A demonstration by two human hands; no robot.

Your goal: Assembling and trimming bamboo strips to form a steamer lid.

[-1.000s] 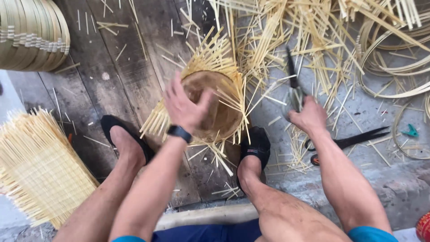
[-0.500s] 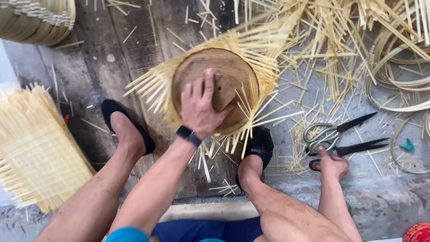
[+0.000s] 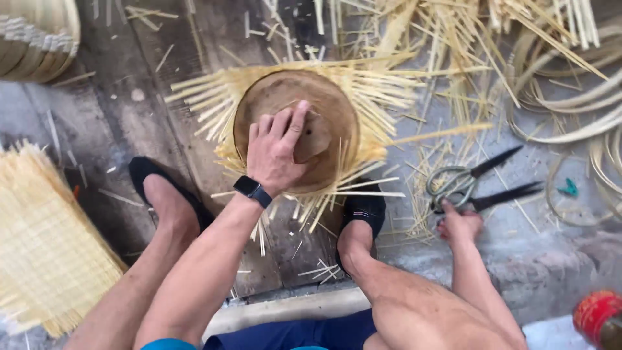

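My left hand [image 3: 275,152] presses flat on a round brown wooden mould [image 3: 324,104] that sits on a woven bamboo piece with loose strips [image 3: 382,91] sticking out all round. A black watch is on that wrist. My right hand [image 3: 459,223] rests on the ground at the handles of large black scissors [image 3: 476,185], fingers touching the loops; its grip on them is not clear. Both feet in black shoes [image 3: 363,207] flank the work.
A flat woven bamboo mat [image 3: 45,240] lies at the left. A stack of woven baskets [image 3: 39,39] is at the top left. Loose bamboo strips [image 3: 466,32] and coiled bamboo rims [image 3: 570,110] cover the right. A red object [image 3: 599,314] sits bottom right.
My left hand has settled flat on the mould. My right hand came down from the strips to the scissors' handles. The view has drawn closer.
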